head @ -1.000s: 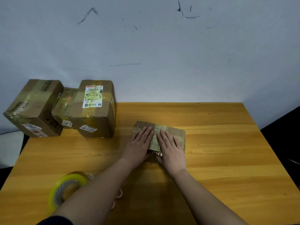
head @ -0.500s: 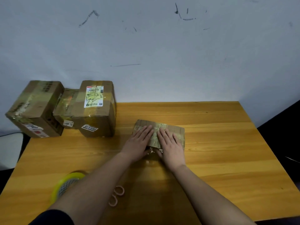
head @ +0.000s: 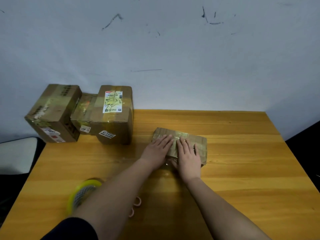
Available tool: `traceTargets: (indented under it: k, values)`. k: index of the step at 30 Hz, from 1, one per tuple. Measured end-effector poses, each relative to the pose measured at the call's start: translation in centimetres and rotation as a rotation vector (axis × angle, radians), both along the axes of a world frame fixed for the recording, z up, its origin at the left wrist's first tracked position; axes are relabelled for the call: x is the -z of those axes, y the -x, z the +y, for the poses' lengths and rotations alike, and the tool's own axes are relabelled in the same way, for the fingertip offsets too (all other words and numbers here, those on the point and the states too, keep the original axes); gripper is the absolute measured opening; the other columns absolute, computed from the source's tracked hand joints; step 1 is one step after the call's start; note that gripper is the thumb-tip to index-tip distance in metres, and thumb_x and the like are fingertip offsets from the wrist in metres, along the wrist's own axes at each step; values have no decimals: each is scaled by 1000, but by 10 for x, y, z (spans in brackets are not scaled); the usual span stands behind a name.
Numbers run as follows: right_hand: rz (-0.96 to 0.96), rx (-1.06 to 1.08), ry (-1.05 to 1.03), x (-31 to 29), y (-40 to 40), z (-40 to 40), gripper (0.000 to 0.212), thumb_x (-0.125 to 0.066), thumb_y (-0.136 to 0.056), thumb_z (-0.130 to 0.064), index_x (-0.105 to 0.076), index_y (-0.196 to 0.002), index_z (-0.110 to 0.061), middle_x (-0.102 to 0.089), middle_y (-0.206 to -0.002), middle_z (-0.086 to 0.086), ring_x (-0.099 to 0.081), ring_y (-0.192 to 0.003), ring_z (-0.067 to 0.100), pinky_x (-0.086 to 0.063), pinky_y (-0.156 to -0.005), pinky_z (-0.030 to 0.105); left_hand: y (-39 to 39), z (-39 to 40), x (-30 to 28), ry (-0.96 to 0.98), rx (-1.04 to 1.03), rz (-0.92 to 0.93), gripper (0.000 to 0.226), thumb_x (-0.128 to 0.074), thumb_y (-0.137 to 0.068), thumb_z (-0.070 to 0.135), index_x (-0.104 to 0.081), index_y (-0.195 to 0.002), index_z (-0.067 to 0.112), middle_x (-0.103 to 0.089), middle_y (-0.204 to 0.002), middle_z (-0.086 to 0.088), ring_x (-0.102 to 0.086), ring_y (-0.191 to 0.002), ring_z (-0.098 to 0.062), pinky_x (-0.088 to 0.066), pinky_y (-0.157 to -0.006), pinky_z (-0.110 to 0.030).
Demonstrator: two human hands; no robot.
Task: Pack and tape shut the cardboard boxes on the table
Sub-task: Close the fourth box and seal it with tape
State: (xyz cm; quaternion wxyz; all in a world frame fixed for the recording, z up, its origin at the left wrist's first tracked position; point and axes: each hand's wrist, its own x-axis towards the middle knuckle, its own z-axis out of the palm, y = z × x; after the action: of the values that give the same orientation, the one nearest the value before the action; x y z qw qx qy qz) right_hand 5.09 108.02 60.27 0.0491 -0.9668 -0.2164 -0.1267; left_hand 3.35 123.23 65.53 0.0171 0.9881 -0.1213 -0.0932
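Right, head view only. Both my hands lie flat on the small box (head: 199,143), mid-desk, a bit right of centre. Left hand (head: 156,151) covers the box's left half, fingers (head: 164,141) straight and side by side, pressing down on the top, gripping nothing. Right hand (head: 188,154) covers the middle, its fingers (head: 184,142) also straight, slightly spread, pressing flat. The two hands sit just beside each other with a strip of shiny tape (head: 174,146) showing in the gap between them. The tape runs over the box top and down the near face; a crinkled bit shows at the near edge between my wrists. Flaps look closed under the tape.

Desk (head: 251,170) is yellowish wood, its back edge against a grey-white wall (head: 173,58) with dark scuff marks.

At the back left corner stand three bigger boxes, touching each other: left box (head: 53,113) tilted, with labels on its near face; a low middle box (head: 84,110) wedged between; right box (head: 115,115) with a white shipping label on top and a small sticker on the near face. All three carry tape. They stand well apart from the small box.

Near left, a tape roll (head: 81,193) with a yellow-green rim stands on edge, partly hidden behind my left forearm. Pink scissor handles (head: 136,203) lie just right of that forearm; blades hidden. Dark sleeve (head: 76,229) at the bottom left. A pale cushion-like thing (head: 17,155) sits off the desk's left edge; can't tell what it is.
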Motion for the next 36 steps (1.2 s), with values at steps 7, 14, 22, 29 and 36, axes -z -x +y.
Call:
traceTargets:
  k: [7,14,22,29,36]
  values:
    - [-74,-299,114,-4,-11,-48,80,-80,-72,-40,-48,-140,-11,-43,-148,6,-45,-134,22,-26,-109,37,14,5,7,-38,73,-67,77,-50,-94,43,-9,-153,16,-2,-161,-3,-6,-148,-18,-9,-118,-32]
    - [-55,-275,38,-6,30,-30,76,-81,-71,-38,-52,-138,-19,-44,-149,2,-42,-136,24,-33,-113,39,51,22,29,64,76,-265,83,-82,-62,48,-55,-134,15,-53,-140,-5,-51,-128,-21,-44,-102,-39]
    - [147,108,-8,-6,37,-36,99,-54,-75,-70,-35,-147,-5,-28,-156,12,-24,-145,28,-43,-105,45,53,23,27,125,-167,-28,89,-45,-91,55,13,-151,23,29,-153,-2,26,-143,-19,1,-121,-40]
    - [499,96,-412,-34,28,-39,105,-27,-70,-87,-12,-154,-25,3,-160,-13,9,-147,6,-9,-119,37,46,22,15,451,-319,7,81,-38,-92,62,-1,-153,22,11,-158,11,9,-147,-11,-1,-118,-37]
    - [848,576,-1115,-31,5,-35,55,-53,-98,-31,-37,-142,-3,-49,-139,15,-49,-124,28,-40,-98,32,18,24,16,1214,-980,323,65,-46,-97,43,-22,-150,12,-33,-151,-14,-35,-136,-32,-32,-109,-39]
